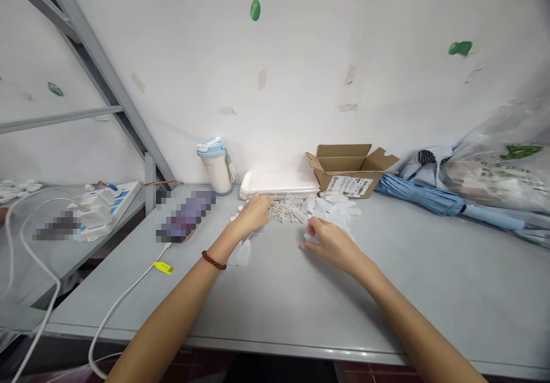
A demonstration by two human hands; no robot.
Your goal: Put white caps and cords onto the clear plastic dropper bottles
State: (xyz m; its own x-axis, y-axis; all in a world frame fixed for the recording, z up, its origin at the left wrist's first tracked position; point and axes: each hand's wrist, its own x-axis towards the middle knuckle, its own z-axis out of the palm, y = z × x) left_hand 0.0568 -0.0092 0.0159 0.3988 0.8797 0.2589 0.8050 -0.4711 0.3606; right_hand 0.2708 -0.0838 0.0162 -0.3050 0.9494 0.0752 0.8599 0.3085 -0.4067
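Note:
My left hand (256,212) reaches to the left edge of a tangled heap of white strings (283,208). Its fingers are pinched together at a string, though the fingertips are small in view. On the other side, my right hand (333,244) is closed with curled fingers beside a pile of translucent white plastic pieces (339,208). What lies between its thumb and fingers is too small to make out. Under my left wrist, a couple of translucent pieces with a string (244,253) lie on the grey table (283,308).
Behind the strings sits a stack of flat white sheets or bags (279,183). A cup (217,168), an open cardboard box (350,176) and a blue umbrella (421,194) line the back. A phone (187,217) with a white cable (129,291) lies left; plastic bags (502,165) lie right.

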